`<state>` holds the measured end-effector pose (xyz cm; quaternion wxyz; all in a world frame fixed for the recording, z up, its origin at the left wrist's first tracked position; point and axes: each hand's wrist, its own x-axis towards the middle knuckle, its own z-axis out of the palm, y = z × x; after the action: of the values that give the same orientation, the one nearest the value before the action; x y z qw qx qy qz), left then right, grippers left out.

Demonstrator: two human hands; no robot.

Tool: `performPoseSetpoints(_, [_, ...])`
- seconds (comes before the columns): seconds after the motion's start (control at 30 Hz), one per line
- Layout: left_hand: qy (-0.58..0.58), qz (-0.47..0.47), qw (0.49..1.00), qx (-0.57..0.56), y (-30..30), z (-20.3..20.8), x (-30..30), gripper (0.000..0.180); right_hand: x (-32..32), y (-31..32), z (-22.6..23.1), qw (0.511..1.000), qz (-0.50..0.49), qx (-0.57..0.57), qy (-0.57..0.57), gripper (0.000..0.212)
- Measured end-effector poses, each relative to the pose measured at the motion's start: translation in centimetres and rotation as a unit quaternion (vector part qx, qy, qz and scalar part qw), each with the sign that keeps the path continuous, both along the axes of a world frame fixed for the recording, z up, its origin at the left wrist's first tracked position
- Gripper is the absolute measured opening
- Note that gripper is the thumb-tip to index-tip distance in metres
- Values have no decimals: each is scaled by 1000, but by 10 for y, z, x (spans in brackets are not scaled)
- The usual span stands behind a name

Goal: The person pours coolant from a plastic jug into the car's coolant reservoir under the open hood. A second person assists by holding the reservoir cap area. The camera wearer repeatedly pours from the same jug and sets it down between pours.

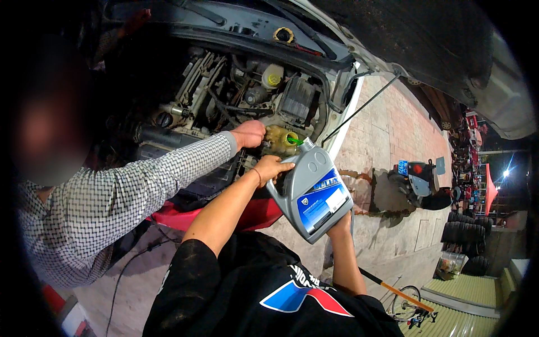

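Observation:
A grey plastic jug [306,168] with a blue label is tilted over the engine bay, its neck at the filler opening of a yellowish translucent coolant tank [275,136]. Bright green liquid [295,141] runs from the spout into that opening. My left hand [272,168] is closed round the jug's handle. Under the jug's base is my right hand [341,226], its fingers partly hidden behind the jug, bearing it from below. Another person's hand [250,133], in a checked sleeve, is against the left side of the tank.
A yellow-rimmed round cap [283,36] lies below the windscreen. A thin prop rod [365,106] slants up to the raised bonnet [443,50]. The red bumper [252,216] is before me. A scooter [421,178], a bicycle [407,303] and stacked tyres [465,233] stand right.

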<state>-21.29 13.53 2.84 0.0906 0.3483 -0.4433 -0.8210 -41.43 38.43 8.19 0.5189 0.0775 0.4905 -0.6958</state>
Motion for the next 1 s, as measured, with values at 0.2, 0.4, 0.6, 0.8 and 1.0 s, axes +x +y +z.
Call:
performPoseSetpoints(0.2, [-16, -5, 999, -30, -4, 17, 1, 41, 7, -6, 6, 999, -28, 24, -7, 50])
performPoseSetpoints(0.4, [-49, 16, 992, -112, -6, 49, 1, 47, 18, -7, -15, 996, 10, -25, -83, 54])
performPoseSetpoints(0.6, [-66, 34, 982, -173, 27, 142, 35, 46, 39, -3, -46, 990, 52, -88, -98, 64])
performPoseSetpoints(0.8, [-1, -45, 998, -46, 68, 200, 62, 37, 62, -5, -46, 988, 43, -72, -126, 77])
performPoseSetpoints(1.0, [-14, -28, 997, -73, 103, 220, 75, 40, 71, 15, -46, 985, 26, -97, -137, 69])
